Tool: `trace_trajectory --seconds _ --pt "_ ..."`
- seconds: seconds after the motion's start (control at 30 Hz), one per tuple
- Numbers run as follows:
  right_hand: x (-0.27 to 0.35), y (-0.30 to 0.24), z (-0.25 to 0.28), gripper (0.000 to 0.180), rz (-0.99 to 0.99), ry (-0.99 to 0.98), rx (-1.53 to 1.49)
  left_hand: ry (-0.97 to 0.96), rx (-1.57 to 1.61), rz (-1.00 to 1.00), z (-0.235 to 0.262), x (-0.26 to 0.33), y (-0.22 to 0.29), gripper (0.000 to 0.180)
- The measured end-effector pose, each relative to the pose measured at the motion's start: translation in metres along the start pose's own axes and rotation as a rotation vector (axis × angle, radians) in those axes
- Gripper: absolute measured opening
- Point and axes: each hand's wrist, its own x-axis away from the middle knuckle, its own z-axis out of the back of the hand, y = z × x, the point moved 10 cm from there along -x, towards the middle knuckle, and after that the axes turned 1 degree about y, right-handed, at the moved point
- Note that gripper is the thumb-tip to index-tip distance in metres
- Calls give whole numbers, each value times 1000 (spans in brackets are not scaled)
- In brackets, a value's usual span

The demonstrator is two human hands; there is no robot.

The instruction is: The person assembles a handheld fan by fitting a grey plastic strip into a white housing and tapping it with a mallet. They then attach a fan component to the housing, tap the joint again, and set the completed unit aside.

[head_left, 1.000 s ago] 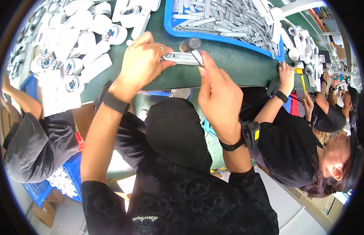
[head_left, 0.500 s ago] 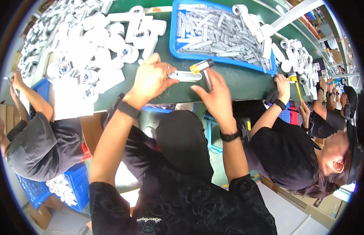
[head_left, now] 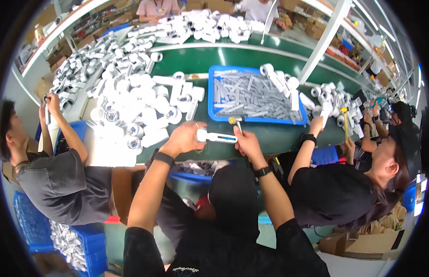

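My left hand is closed around the rounded end of a white plastic housing. Its long handle points right and has an open slot with something dark blue inside. On the other side, my right hand grips the thin handle of a small mallet with a yellowish head. The mallet head stands just above the housing, and my right fingers are close to the handle's tip; I cannot tell if they touch it. Behind both hands lies a blue tray filled with grey plastic strips.
More white housings are heaped at left on the green bench. Others lie at the tray's right end and farther back. Co-workers sit close on both sides; the right one holds a yellow-handled mallet. A white post rises behind the tray.
The view has tilted up, showing more of the far bench. The housing's rounded end now shows beside my left fingers. My right hand has closed more around the mallet handle.
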Motion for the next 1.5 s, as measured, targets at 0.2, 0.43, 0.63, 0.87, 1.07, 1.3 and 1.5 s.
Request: trace_trajectory --seconds 0.2,0.43,0.63,0.87,1.07,1.3,1.5 --pt "7 16 23 39 118 10 22 -196 -59 -62 -10 -21 -16 77" --pt "6 7 39 25 78 -78 -341 -131 1386 211 29 -5 -4 59" --pt "-17 21 42 23 110 -26 -448 279 152 30 36 -88 31 22" --pt "-9 17 42 22 84 -41 -471 77 -79 311 -45 -222 9 38" --pt "-8 19 42 23 47 -62 -474 -6 -91 347 -60 -250 -26 35" --pt "-8 22 46 21 40 -59 -469 50 388 263 -16 -242 -21 27" --pt "-5 14 42 21 69 -79 -471 -111 993 323 -5 -240 -35 26"
